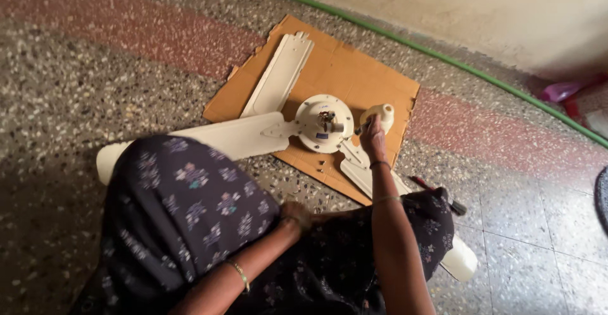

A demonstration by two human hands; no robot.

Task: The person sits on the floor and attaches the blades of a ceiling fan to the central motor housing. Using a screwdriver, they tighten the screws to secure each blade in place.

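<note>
Left hand: rests on dark floral cloth over the knee; finger state unclear.
Right hand: reaches forward, fingers clenched on a tool at the cream cup.
Ceiling fan: lies on cardboard, blades spread over speckled floor.
Far edge: green hose along wall.

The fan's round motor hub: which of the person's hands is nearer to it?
Right. The right hand reaches beside the motor hub, holding a tool there; the left hand rests back on the lap.
</note>
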